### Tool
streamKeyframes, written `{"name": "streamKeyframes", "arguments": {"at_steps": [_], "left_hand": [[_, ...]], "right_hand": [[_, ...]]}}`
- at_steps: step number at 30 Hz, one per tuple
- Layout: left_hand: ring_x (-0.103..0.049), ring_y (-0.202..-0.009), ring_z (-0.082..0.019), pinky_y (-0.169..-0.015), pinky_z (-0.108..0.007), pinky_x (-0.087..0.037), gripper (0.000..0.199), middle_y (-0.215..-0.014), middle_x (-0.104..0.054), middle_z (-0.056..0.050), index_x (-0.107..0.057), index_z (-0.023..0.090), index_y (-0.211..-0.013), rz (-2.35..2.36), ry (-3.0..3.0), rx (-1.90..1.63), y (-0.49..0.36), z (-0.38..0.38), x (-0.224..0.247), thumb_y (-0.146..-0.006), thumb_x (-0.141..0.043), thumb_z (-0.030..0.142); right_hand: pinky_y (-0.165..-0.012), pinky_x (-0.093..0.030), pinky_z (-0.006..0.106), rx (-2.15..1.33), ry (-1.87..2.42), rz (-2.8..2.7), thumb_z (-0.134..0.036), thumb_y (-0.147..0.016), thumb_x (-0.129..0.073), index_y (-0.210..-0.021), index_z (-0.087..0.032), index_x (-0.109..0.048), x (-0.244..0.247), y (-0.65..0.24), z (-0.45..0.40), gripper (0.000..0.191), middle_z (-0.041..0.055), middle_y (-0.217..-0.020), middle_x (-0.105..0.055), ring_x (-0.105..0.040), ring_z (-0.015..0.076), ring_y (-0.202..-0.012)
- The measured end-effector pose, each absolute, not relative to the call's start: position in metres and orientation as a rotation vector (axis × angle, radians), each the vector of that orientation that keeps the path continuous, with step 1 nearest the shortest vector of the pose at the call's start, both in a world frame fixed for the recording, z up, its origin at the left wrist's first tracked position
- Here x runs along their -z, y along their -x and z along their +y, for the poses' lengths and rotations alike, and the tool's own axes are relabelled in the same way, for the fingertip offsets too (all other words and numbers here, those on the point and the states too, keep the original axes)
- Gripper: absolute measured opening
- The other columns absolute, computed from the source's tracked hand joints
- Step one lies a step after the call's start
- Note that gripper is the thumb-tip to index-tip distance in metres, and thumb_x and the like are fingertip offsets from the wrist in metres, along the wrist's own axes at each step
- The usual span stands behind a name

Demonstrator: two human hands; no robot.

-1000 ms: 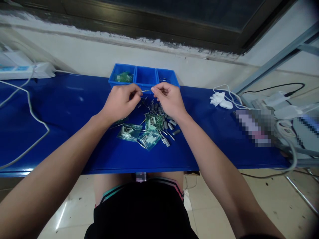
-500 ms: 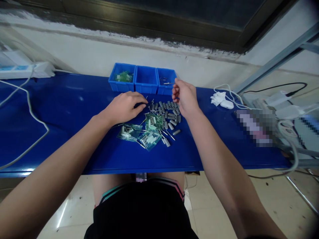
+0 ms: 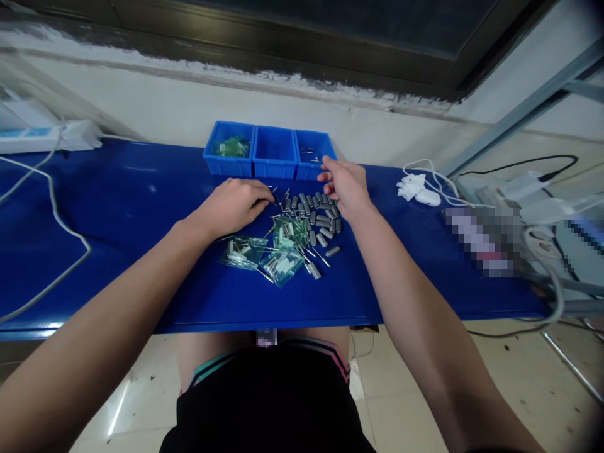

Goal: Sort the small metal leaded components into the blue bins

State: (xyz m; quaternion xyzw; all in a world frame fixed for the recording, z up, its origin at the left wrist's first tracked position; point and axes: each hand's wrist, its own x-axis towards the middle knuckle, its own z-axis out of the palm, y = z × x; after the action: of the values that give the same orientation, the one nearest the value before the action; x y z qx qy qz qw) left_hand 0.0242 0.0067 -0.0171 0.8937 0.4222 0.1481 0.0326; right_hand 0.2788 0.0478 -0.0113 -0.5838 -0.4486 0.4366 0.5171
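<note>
On top of the long blue table [image 3: 117,207], close to its middle, lies a heap of small grey metal parts [image 3: 317,214] with thin wire legs. Next to the heap, on the near side, are a few clear plastic bags [image 3: 264,257] with more little parts inside.

The left hand [image 3: 231,204] lies palm down on the table at the left edge of the heap. Its fingers are close together and bent a little, and the tips touch the thin wires at the edge of the heap. The tips are small and partly hidden, so it may be pinching one part, but I cannot tell.

The right hand [image 3: 344,184] is held up just above the far right side of the heap. Its fingers are loose and spread, pointing to the left, and nothing can be seen in them. It is right beside the right blue bin [image 3: 315,157].

Three blue bins stand in a row at the back of the table, touching each other. The left blue bin [image 3: 229,151] has green things in it. The middle blue bin [image 3: 275,154] shows only its blue floor. The right one has a few small metal parts.

Off to the right lie a white mouse [image 3: 428,197] and a white cloth [image 3: 409,186]. At the far left is a white power strip [image 3: 51,135] with a white cable [image 3: 61,233].
</note>
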Motion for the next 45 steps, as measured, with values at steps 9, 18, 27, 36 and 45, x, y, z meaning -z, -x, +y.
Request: {"name": "streamKeyframes", "arguments": {"at_steps": [9,18,27,36,45], "left_hand": [[-0.077,-0.106,-0.033,-0.092,-0.048,-0.061,0.039,-0.120,-0.080,-0.012,-0.081,0.017,-0.119,1.330,-2.745,-0.507,-0.024,0.011,0.021,-0.099,-0.049,0.024],[-0.076,-0.096,-0.028,-0.086,-0.041,-0.060,0.033,-0.106,-0.081,-0.011,-0.080,0.016,-0.112,1.248,-2.750,-0.635,-0.022,0.014,0.024,-0.095,-0.053,0.023],[-0.074,-0.093,-0.023,-0.088,-0.038,-0.060,0.024,-0.103,-0.079,-0.008,-0.077,0.018,-0.106,1.220,-2.728,-1.035,-0.020,0.007,0.012,-0.093,-0.057,0.021],[-0.073,-0.093,-0.022,-0.089,-0.038,-0.059,0.022,-0.104,-0.078,-0.007,-0.075,0.019,-0.104,1.190,-2.706,-1.103,-0.026,-0.001,0.007,-0.094,-0.056,0.020],[-0.073,-0.102,-0.022,-0.093,-0.037,-0.059,0.020,-0.108,-0.077,-0.007,-0.075,0.020,-0.105,1.107,-2.759,-1.282,-0.028,-0.005,0.007,-0.102,-0.054,0.019]], "right_hand": [[-0.037,-0.026,0.017,-1.034,1.392,-1.118,-0.038,-0.099,-0.075,-0.081,-0.019,-0.068,0.011,-0.277,0.046,0.027,-0.0002,-0.072,-0.071,-0.048,0.0030,-0.043],[-0.047,-0.039,0.021,-0.900,1.379,-1.227,-0.035,-0.099,-0.072,-0.081,-0.020,-0.070,0.016,-0.278,0.050,0.023,-0.0015,-0.072,-0.070,-0.047,0.0056,-0.046],[-0.083,-0.050,0.035,-0.615,1.083,-2.012,-0.045,-0.099,-0.068,-0.100,-0.020,-0.081,0.014,-0.262,0.027,0.028,0.0059,-0.101,-0.080,-0.067,0.0194,-0.087],[-0.086,-0.050,0.036,-0.747,0.978,-1.997,-0.040,-0.099,-0.070,-0.110,-0.024,-0.076,0.017,-0.252,0.022,0.020,0.0044,-0.105,-0.077,-0.065,0.0201,-0.094],[-0.082,-0.050,0.034,-0.870,0.932,-1.984,-0.037,-0.099,-0.071,-0.097,-0.025,-0.075,0.013,-0.250,0.019,0.013,0.0009,-0.097,-0.076,-0.064,0.0176,-0.086]]}}
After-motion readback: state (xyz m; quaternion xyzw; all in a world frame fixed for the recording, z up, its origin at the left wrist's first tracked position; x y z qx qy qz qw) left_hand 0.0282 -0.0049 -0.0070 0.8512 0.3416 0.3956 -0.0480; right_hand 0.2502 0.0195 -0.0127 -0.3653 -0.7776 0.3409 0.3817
